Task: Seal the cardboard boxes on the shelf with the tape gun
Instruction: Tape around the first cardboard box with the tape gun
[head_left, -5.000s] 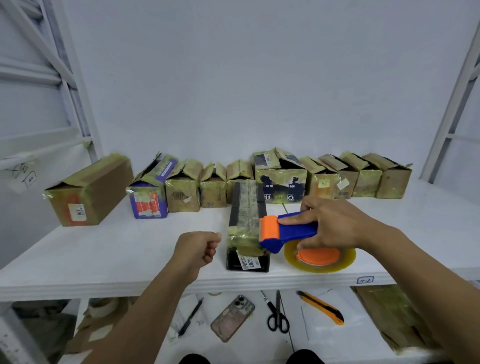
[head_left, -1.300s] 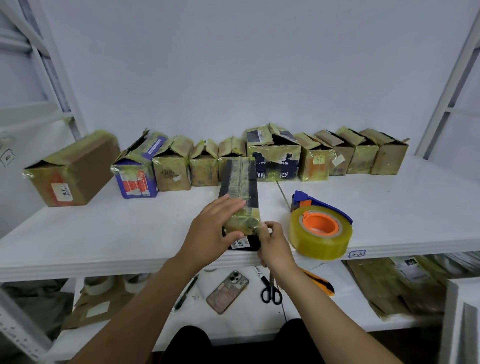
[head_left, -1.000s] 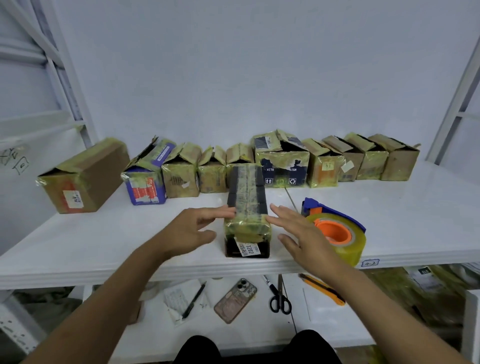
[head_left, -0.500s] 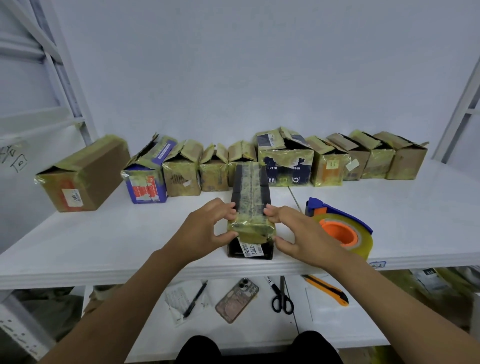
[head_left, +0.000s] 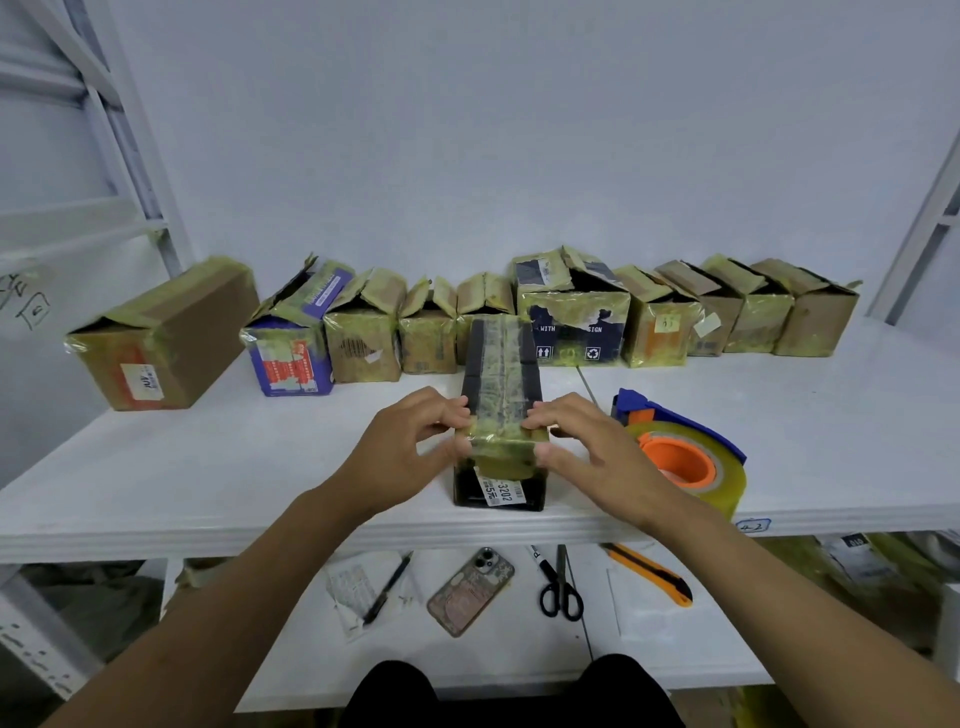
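Box (head_left: 501, 364) between left grip (head_left: 410, 447) (right grip (head_left: 587, 452))

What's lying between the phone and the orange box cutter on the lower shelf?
Scissors and a marker lie between the phone and box cutter, in the head view.

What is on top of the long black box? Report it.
A yellowish clear tape strip runs along the top of the long black box and folds over its near end, which the left hand and right hand grip. Contents hidden.

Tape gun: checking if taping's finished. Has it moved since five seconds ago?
Yes: the tape gun moved right, off the black box; it lies on the shelf.
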